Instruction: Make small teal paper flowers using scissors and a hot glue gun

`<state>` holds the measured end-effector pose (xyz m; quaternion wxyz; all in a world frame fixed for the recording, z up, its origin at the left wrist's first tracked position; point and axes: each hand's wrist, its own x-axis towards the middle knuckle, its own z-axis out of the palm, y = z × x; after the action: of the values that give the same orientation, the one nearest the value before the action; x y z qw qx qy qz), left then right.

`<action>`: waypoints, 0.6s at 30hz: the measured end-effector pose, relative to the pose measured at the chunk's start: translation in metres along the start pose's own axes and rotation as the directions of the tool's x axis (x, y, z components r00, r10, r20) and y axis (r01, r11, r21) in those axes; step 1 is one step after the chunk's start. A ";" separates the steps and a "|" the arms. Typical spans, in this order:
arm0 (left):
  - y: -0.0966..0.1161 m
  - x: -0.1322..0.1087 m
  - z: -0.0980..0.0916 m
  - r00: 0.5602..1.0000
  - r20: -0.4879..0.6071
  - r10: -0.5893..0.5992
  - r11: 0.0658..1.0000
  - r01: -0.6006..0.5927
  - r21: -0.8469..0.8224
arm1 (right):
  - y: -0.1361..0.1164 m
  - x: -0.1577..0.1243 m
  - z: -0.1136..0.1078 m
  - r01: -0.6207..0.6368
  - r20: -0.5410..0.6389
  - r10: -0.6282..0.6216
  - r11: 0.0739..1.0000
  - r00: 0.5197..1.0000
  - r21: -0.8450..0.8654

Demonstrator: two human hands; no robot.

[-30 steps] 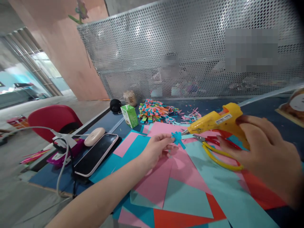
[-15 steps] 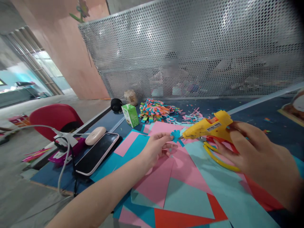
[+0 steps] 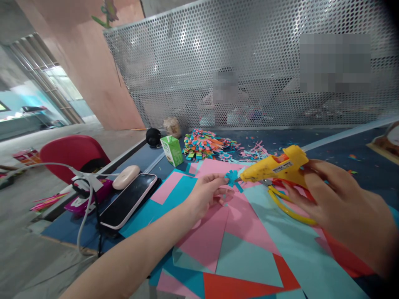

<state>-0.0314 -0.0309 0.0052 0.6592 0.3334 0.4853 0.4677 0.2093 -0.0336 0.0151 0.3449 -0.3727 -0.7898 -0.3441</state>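
Between the thumb and fingers of my left hand (image 3: 210, 193) is a small blue paper flower (image 3: 231, 177) with cut petals. My right hand (image 3: 339, 199) grips a yellow hot glue gun (image 3: 276, 166) by its handle, pointing left. The gun's nozzle meets the flower, or stops very close to it; I cannot tell whether they touch. Beneath the gun lie scissors with yellow handles (image 3: 288, 212), partly hidden by my right hand. Sheets of pink paper (image 3: 205, 236), light blue paper (image 3: 249, 259) and red paper (image 3: 237, 286) overlap under both hands.
Behind the hands sits a pile of colourful fringed paper pieces (image 3: 202, 143), beside a green drink carton (image 3: 173, 150). On the left are a phone (image 3: 129, 201), a pale oval case (image 3: 126, 177) and white cables (image 3: 84, 220). A perforated metal screen (image 3: 174, 74) borders the far side, with people beyond.
Hardly anything differs. The glue gun and flower keep nearly the same place relative to each other, and the whole view has shifted very slightly.
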 end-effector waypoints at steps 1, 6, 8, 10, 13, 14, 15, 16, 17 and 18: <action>0.000 0.000 0.000 1.000 0.000 -0.003 1.000 0.003 0.001 | 0.001 -0.001 0.001 0.079 0.001 -0.080 0.994 0.997 -0.069; 0.000 0.001 -0.001 1.000 0.004 -0.001 1.000 0.001 0.001 | 0.005 -0.003 0.002 0.200 -0.008 -0.208 0.952 0.978 -0.234; 0.000 0.001 -0.001 1.000 0.003 0.000 1.000 0.000 -0.002 | 0.005 -0.001 0.002 0.189 -0.028 -0.203 0.948 0.979 -0.255; 0.000 0.001 -0.001 1.000 0.000 0.002 1.000 -0.002 -0.002 | 0.004 0.000 0.001 0.171 -0.043 -0.190 0.946 0.981 -0.277; -0.001 0.002 -0.002 1.000 0.005 0.008 1.000 -0.008 -0.007 | 0.004 -0.001 0.000 0.171 -0.036 -0.188 0.945 0.982 -0.280; -0.002 0.002 -0.003 1.000 0.008 0.011 1.000 -0.011 -0.009 | 0.005 -0.002 0.000 0.170 -0.032 -0.185 0.945 0.982 -0.279; -0.002 0.003 -0.003 1.000 0.007 0.013 1.000 -0.013 -0.011 | 0.005 -0.003 0.000 0.167 -0.028 -0.181 0.946 0.983 -0.278; -0.002 0.003 -0.003 1.000 0.004 0.015 1.000 -0.015 -0.012 | 0.006 -0.004 0.000 0.169 -0.021 -0.182 0.946 0.983 -0.276; -0.002 0.003 -0.003 1.000 0.000 0.018 1.000 -0.018 -0.014 | 0.006 -0.006 0.001 0.173 -0.009 -0.182 0.947 0.983 -0.270; -0.002 0.004 -0.003 1.000 -0.001 0.018 1.000 -0.018 -0.014 | 0.007 -0.007 0.002 0.177 0.006 -0.182 0.949 0.983 -0.260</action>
<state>-0.0336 -0.0284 0.0011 0.6570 0.3330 0.4793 0.4772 0.2177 -0.0314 0.0108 0.2676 -0.3381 -0.7654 -0.4777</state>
